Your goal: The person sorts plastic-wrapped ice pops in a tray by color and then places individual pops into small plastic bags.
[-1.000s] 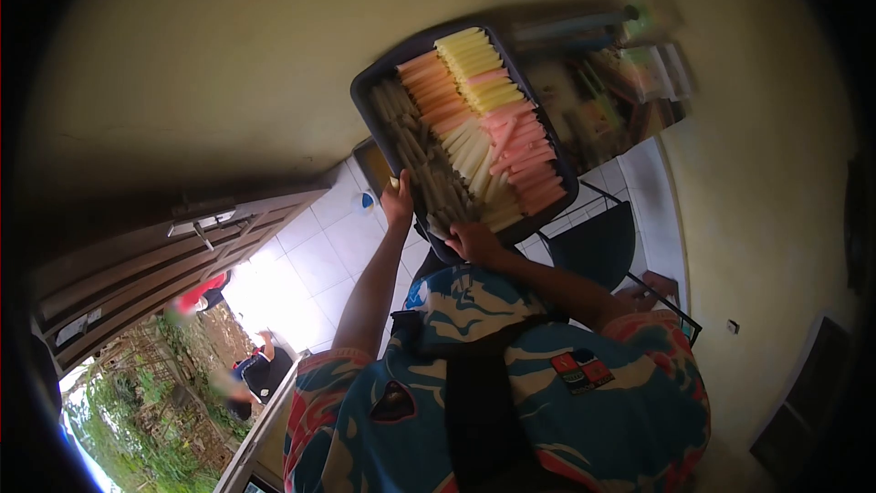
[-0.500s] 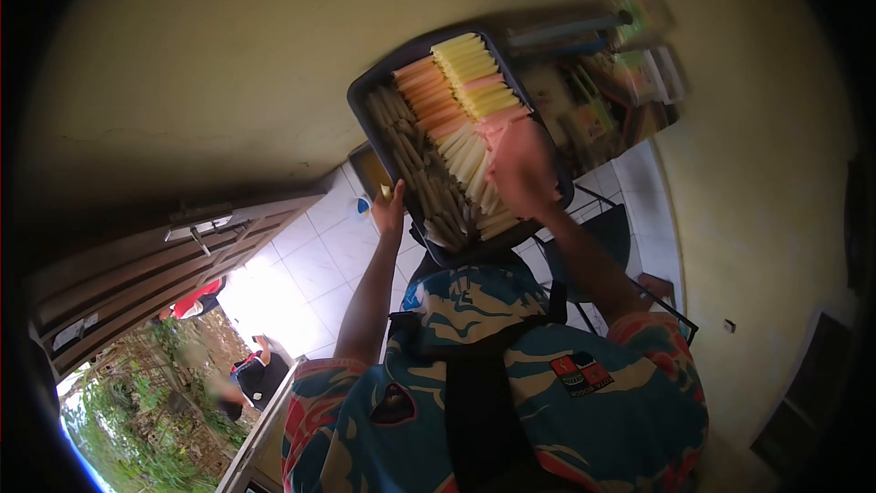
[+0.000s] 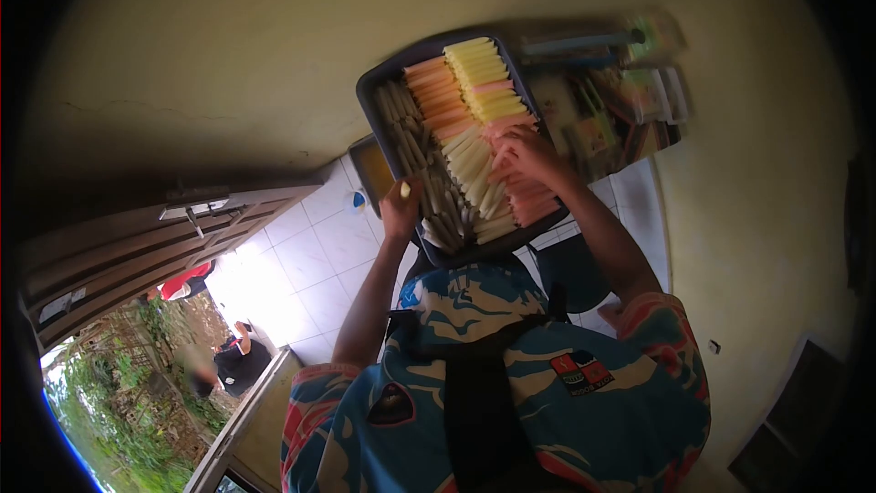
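A dark tray (image 3: 369, 102) in front of me holds rows of wrapped sticks: orange sticks (image 3: 432, 91) and yellow sticks (image 3: 478, 59) at the far end, whitish sticks (image 3: 467, 162) in the middle, greyish sticks (image 3: 401, 123) along the left and pink sticks (image 3: 532, 199) at the near right. At the tray's left edge my left hand (image 3: 399, 212) is closed around a small pale yellow piece (image 3: 405, 190). My right hand (image 3: 529, 153) lies over the pink sticks on the right side, its fingers bent down on them; whether it grips one is unclear.
Right of the tray stand plastic containers (image 3: 643, 96) and boxes. A second tray (image 3: 367, 164) shows behind the left edge. A chair (image 3: 570, 269) is below at right. Two people, one in black (image 3: 242, 361), are outside the doorway at lower left.
The tray has shifted slightly right in view. My left hand has turned and moved closer over the tray's edge. My right hand has moved slightly up, uncovering pink sticks at the near right.
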### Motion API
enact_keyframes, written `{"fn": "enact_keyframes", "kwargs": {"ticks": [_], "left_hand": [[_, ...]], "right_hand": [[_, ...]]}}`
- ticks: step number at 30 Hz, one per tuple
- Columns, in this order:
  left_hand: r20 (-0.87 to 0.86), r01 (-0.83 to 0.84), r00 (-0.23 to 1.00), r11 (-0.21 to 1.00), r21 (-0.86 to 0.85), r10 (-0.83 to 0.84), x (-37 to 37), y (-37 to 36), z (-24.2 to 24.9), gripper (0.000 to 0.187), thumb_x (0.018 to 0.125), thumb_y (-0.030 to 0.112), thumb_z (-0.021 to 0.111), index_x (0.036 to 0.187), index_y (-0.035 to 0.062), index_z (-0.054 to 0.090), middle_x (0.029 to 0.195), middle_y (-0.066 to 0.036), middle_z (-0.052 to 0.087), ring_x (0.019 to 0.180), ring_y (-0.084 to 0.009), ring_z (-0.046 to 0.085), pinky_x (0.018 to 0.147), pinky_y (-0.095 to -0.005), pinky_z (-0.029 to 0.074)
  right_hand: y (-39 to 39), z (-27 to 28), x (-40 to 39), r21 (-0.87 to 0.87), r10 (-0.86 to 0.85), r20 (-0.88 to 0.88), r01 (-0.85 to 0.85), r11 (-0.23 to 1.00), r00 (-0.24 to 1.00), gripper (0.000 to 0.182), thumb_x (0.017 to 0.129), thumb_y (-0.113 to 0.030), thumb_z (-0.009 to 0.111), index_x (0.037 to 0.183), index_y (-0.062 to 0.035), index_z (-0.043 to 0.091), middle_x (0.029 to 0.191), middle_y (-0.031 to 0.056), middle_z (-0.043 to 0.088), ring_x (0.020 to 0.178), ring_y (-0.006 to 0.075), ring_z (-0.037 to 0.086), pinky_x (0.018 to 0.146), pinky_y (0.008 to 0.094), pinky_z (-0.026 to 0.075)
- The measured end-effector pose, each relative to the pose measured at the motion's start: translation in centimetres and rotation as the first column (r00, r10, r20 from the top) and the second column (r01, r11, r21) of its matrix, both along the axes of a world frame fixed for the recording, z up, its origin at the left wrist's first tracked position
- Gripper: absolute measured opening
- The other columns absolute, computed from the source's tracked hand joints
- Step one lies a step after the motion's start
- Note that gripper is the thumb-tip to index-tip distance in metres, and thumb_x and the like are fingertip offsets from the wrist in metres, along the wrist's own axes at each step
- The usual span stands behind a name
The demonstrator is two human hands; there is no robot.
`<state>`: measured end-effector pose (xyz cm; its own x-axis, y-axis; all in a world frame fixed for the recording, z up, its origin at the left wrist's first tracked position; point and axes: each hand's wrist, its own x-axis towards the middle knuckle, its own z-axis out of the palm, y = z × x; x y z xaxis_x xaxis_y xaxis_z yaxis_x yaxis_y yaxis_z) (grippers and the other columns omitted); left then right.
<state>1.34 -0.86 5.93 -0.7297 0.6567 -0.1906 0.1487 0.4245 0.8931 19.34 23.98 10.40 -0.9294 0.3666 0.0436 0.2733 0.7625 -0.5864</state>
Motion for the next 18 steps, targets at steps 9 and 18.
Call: {"fn": "enact_keyframes", "kwargs": {"ticks": [9, 18], "left_hand": [[-0.105, 0.225, 0.962, 0.949, -0.220, -0.253, 0.4, 7.2, -3.2, 0.026, 0.081, 0.021, 0.065, 0.104, 0.0110, 0.069, 0.091, -0.020, 0.067, 0.088, -0.0396, 0.063, 0.078, -0.0460, 0.051], [-0.360, 0.215, 0.870, 0.915, -0.341, -0.338, -1.2, 12.3, -7.4, 0.037, 0.082, 0.012, 0.055, 0.117, 0.0190, 0.063, 0.102, -0.017, 0.066, 0.092, -0.0390, 0.064, 0.079, -0.0472, 0.052]], "right_hand": [[0.8, -1.1, 0.2, -0.021, 0.031, 0.029, -0.031, 0.999, 0.999, 0.021, 0.078, -0.001, 0.057, 0.096, -0.0041, 0.067, 0.103, 0.0098, 0.065, 0.103, 0.0291, 0.058, 0.089, 0.0388, 0.047], [3.5, -2.7, 1.3, -0.118, -0.099, -0.140, 0.083, 0.990, 0.985, 0.012, 0.081, -0.001, 0.059, 0.092, -0.0025, 0.064, 0.096, 0.0131, 0.064, 0.098, 0.0314, 0.060, 0.084, 0.0382, 0.048]]}}
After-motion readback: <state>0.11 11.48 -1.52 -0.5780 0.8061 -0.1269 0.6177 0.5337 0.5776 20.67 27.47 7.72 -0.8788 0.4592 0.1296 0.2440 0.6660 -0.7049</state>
